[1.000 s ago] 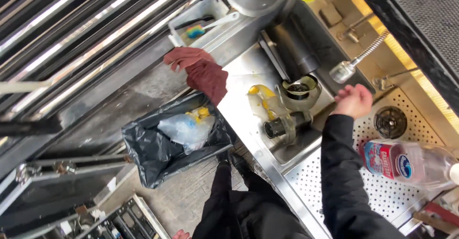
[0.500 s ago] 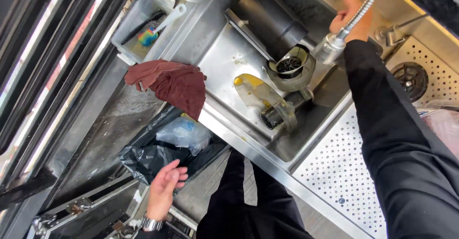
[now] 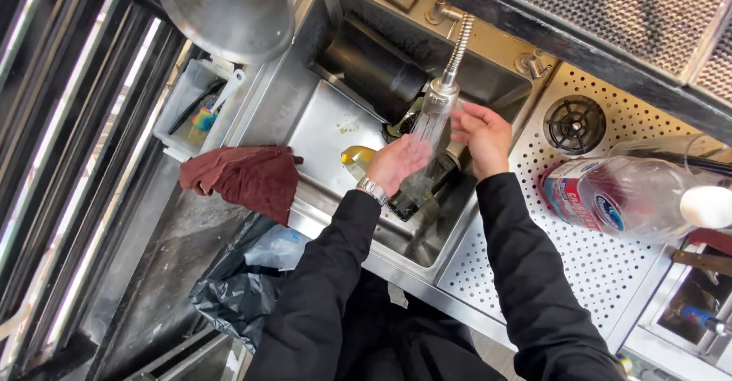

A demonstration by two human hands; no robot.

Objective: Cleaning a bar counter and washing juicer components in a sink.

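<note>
Both my hands are over a steel sink, under water running from a flexible spray tap. My left hand, with a metal watch at the wrist, is palm-up in the stream, fingers apart. My right hand is beside the spray head, fingers spread, holding nothing. Below the hands in the basin lie a dark round container and a yellow item, partly hidden. A large black cylinder lies at the back of the sink.
A dark red cloth hangs over the sink's left edge. A clear plastic bottle lies on the perforated drainboard near a round drain. A black bin bag stands below. A white tub holds brushes.
My left hand has come up from the bin bag into the water stream. My right hand has dropped from the tap to beside the spray head. Water now runs.
</note>
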